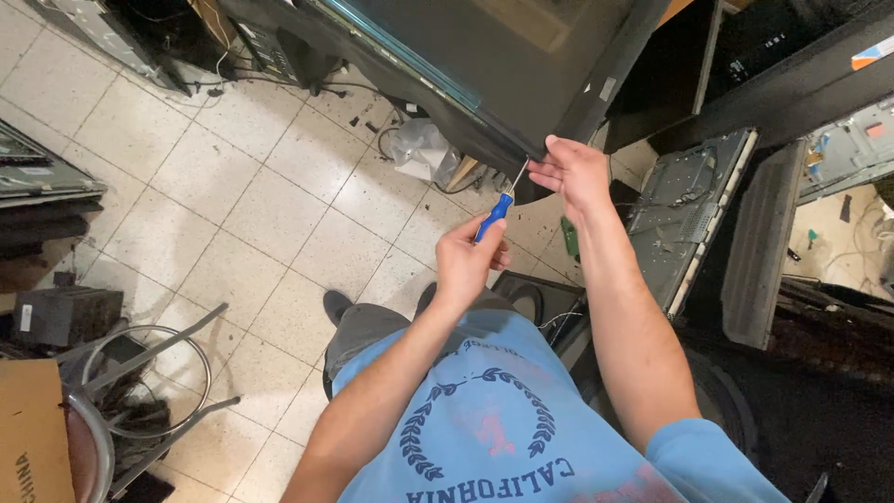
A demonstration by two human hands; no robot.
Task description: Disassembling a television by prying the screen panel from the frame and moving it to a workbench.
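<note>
Head view, looking down: the fingers of the left hand [468, 256] are wrapped shut around the blue handle of a screwdriver [496, 213], whose thin metal shaft angles up and right so that its tip meets the lower corner of a large flat television [484, 65], a grip that keeps the tool lined up with that corner. The right hand [575, 172] sits just beside the tip, its fingers pinched narrow on the dark bezel edge, apparently steadying the frame where the tool works; whether they hold something small I cannot tell. The television leans tilted above the person, its corner hanging near both hands, so the working edge is close and low. To the right, a bare metal back panel [689, 210] and a dark slatted cover [756, 251] stand near the right forearm, leaving little room there. To the left, the tiled floor [233, 214] shows open room, with a wire chair frame [154, 382] and a cardboard box [33, 433] well apart at the lower left.
</note>
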